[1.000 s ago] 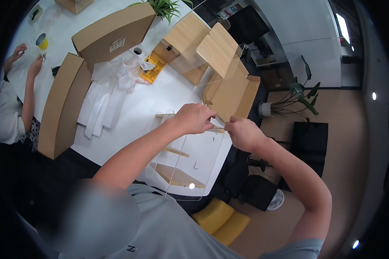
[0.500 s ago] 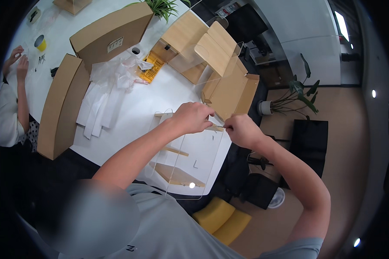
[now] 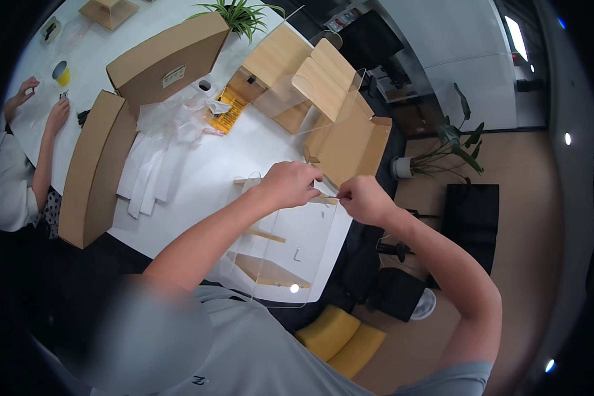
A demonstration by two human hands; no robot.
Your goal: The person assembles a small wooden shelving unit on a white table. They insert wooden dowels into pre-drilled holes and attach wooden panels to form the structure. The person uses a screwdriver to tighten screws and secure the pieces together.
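A clear acrylic box [image 3: 280, 257] with thin wooden strips and a wooden base stands at the near edge of the white table [image 3: 198, 178]. My left hand [image 3: 289, 185] rests closed on its top far corner, gripping the upper wooden strip [image 3: 323, 198]. My right hand [image 3: 363, 199] pinches the same strip's right end with thumb and fingers. Both hands nearly touch each other above the box.
Open cardboard boxes [image 3: 86, 178] [image 3: 168, 59] [image 3: 350, 145] lie on the table, with crumpled plastic wrap [image 3: 178, 115], white sheets, a yellow leaflet [image 3: 230, 112] and a wooden and acrylic case [image 3: 284, 66]. Another person [image 3: 20, 158] sits at the left. A yellow stool [image 3: 340, 336] stands below.
Both hands stay at the box's top corner; the fingers have shifted slightly on the strip. The person at the left has lowered their hands a little.
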